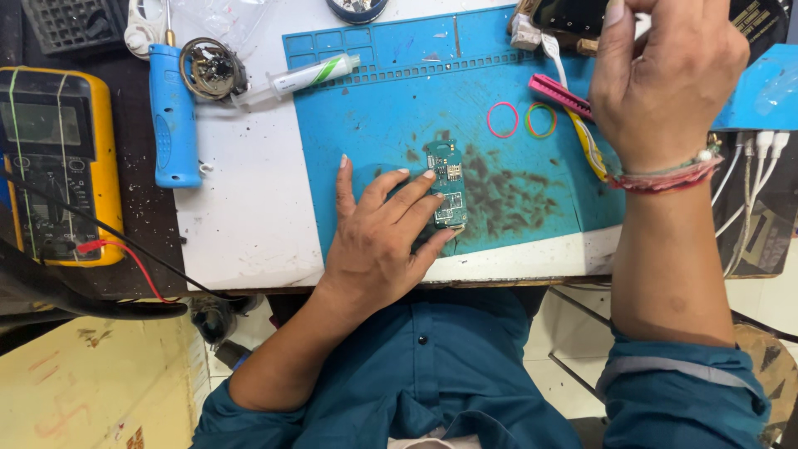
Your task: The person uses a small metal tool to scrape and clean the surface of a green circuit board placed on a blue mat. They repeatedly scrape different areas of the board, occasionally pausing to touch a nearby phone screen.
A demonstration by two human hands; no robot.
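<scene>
A small teal circuit board (448, 181) lies on the blue work mat (374, 108) near its front edge. My left hand (378, 237) rests flat on the mat, fingertips pressing on the board's left side and lower end. My right hand (665, 79) is raised at the far right of the mat, back of the hand toward the camera, thumb up by a dark object (569, 15) at the top edge. Whether it grips anything is hidden. A bead and thread bracelet (665, 176) circles its wrist.
A blue desoldering pump (173, 116), a round metal part (212, 68) and a syringe (299, 79) lie at the back left. A yellow multimeter (58, 166) with red and black leads sits far left. Two rubber bands (521, 120), a pink tool (561, 96) and white cables (752, 166) lie right.
</scene>
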